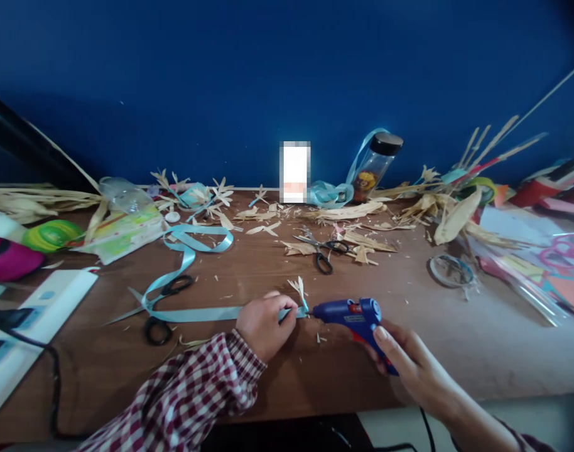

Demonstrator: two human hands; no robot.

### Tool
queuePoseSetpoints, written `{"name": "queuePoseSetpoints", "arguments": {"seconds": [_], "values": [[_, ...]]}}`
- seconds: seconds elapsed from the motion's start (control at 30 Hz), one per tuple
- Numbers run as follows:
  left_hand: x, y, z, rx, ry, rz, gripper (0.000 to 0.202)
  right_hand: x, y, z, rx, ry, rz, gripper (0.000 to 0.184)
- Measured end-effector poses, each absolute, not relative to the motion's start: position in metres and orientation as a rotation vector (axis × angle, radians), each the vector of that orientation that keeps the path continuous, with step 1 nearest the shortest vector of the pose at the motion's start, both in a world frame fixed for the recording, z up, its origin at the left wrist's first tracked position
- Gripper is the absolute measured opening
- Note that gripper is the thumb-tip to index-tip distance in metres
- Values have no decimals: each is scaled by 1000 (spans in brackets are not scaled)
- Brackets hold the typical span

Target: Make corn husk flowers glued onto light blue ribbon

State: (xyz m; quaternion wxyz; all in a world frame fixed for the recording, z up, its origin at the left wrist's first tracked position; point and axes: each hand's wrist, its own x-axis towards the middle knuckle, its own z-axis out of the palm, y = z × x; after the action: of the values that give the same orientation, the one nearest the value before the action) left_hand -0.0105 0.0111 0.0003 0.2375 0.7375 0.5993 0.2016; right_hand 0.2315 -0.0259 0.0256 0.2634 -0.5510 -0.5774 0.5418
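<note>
Blue satin ribbon [197,314] runs along the table into my left hand [268,319], whose fingers are closed on it near its right end. A small dried-husk flower [297,289] stands up just past my fingertips, with blue wrapped at its base. My right hand [402,355] grips the handle of a blue hot glue gun [348,312]. The gun's nozzle points left and lies at the ribbon's end, by the base of the flower. Whether glue is coming out is too small to see.
Scissors with black handles [157,329] lie open under the ribbon; another pair [322,254] lies further back. A white power strip [37,326] is at left. Husk pieces [353,210], a capped bottle [374,166] and a clear tape roll [451,271] lie about. A blue wall [197,81] stands behind.
</note>
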Motion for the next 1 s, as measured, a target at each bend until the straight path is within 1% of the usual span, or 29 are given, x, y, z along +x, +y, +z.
{"name": "queuePoseSetpoints", "arguments": {"seconds": [0.17, 0.57, 0.83, 1.0], "values": [[-10, 11, 1, 2031, 1634, 534, 18, 232, -27, 24, -1508, -1733, 1307, 38], [-10, 11, 0, 2038, 1659, 503, 19, 232, -29, 28, -1531, -1795, 1333, 37], [-11, 11, 0, 2033, 1633, 537, 17, 238, -34, 37, -1567, -1817, 1273, 36], [-10, 12, 0, 2048, 1628, 535, 17, 237, -35, 34, -1569, -1816, 1266, 36]]}}
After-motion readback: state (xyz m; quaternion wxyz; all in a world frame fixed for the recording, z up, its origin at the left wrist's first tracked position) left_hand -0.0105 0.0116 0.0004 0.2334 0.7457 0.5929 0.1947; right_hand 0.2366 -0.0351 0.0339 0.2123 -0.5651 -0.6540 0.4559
